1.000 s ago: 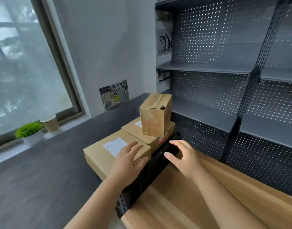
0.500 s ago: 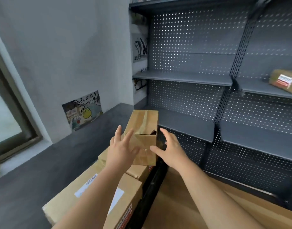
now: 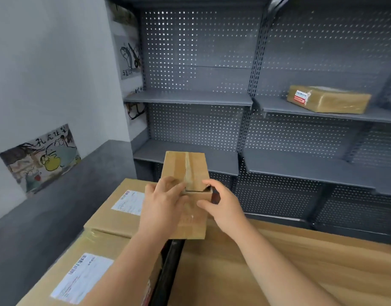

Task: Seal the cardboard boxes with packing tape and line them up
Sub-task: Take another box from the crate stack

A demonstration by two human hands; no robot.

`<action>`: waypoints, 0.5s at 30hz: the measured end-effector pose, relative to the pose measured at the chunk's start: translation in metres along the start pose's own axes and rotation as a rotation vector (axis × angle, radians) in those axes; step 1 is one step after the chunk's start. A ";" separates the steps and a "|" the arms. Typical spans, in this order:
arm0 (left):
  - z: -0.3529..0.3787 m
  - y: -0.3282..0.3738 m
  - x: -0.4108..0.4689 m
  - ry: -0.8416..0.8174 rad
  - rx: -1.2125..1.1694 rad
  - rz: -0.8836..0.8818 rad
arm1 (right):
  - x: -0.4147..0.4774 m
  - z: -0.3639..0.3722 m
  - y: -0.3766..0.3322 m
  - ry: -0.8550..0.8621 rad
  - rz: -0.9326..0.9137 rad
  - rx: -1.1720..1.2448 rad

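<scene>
A small tall cardboard box (image 3: 191, 171) stands on top of a flat labelled box (image 3: 121, 208), its top taped along the middle and its near flap lifted. My left hand (image 3: 162, 206) grips its left near corner, fingers curled over the top edge. My right hand (image 3: 221, 203) holds the right near corner, thumb on the front face. A larger labelled box (image 3: 79, 277) lies closest to me at lower left. No tape roll is in view.
A wooden table (image 3: 278, 272) fills the lower right, with a black edge strip (image 3: 170, 268) beside the boxes. Grey perforated metal shelving (image 3: 190, 98) stands behind; one taped parcel (image 3: 327, 99) lies on the right shelf. A grey ledge and a wall poster (image 3: 40, 157) are at left.
Both hands rose from the lower box and black strip to the small box and now grip its near corners. The view has moved closer and turned right.
</scene>
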State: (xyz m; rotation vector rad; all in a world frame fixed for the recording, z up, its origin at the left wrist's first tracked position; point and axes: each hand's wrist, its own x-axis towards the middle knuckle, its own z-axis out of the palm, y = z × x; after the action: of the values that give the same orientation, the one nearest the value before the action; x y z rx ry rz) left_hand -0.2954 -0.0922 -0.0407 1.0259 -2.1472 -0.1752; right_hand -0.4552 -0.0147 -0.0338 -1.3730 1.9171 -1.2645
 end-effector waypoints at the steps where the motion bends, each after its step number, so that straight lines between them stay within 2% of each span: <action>1: 0.008 0.019 -0.006 -0.018 -0.012 0.037 | -0.015 -0.019 0.010 0.025 0.014 0.001; 3: 0.028 0.062 -0.022 -0.058 -0.018 0.104 | -0.047 -0.057 0.036 0.087 0.055 -0.003; 7: 0.086 0.161 -0.074 -0.210 -0.084 0.132 | -0.128 -0.137 0.099 0.195 0.166 0.002; 12: 0.167 0.284 -0.149 -0.325 -0.182 0.229 | -0.234 -0.242 0.184 0.266 0.308 -0.011; 15: 0.201 0.346 -0.194 -0.383 -0.228 0.226 | -0.285 -0.292 0.229 0.273 0.375 -0.008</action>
State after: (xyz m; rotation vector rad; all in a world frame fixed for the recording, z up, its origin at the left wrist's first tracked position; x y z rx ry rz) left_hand -0.5644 0.2433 -0.1530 0.6507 -2.4952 -0.5307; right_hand -0.6815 0.3815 -0.1357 -0.8192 2.2311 -1.3030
